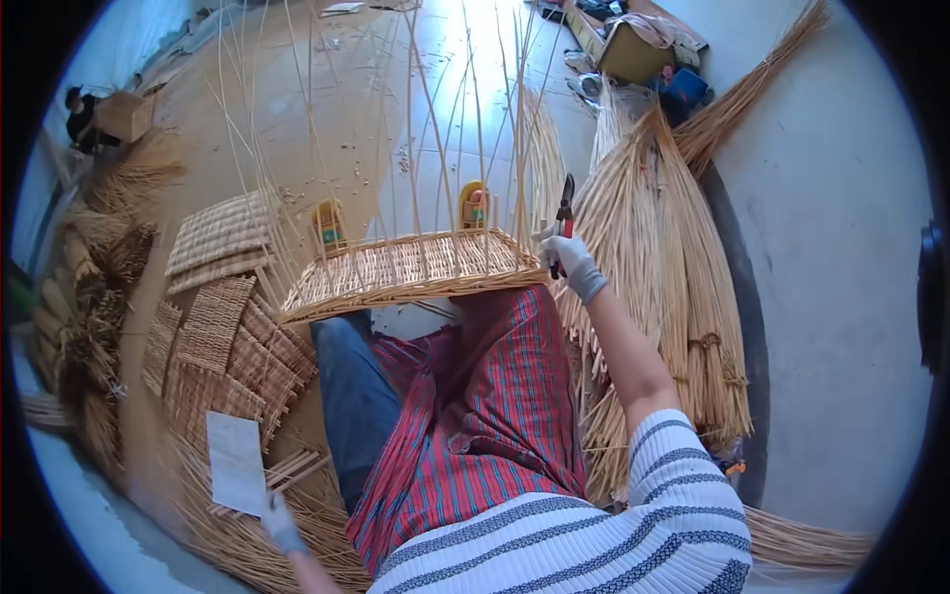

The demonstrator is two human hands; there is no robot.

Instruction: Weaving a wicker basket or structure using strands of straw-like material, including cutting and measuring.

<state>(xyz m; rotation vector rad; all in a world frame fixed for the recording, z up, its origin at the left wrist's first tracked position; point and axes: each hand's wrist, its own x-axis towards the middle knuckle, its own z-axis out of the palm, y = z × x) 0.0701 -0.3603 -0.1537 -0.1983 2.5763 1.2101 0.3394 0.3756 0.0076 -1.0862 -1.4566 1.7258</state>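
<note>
A rectangular wicker basket base [411, 262] lies across my knees, woven of pale rods, with tall thin stakes [421, 119] rising from it. My right hand [569, 259], in a white glove, is closed on red-and-black pruning shears [564, 213] at the basket's right corner. The blades point up and away. Down at the lower left, my left hand [280, 520], also gloved, is beside the lower corner of a pale flat board [236, 463] and some short rods [297, 468]. Its fingers are blurred, so I cannot see whether they grip anything.
Woven panels [213, 327] are stacked on the floor at left. Long rod bundles [653, 267] lean along the right wall, with loose rods [198, 495] at lower left. A box of items [638, 49] stands at the far right. Another person [84, 119] sits far left.
</note>
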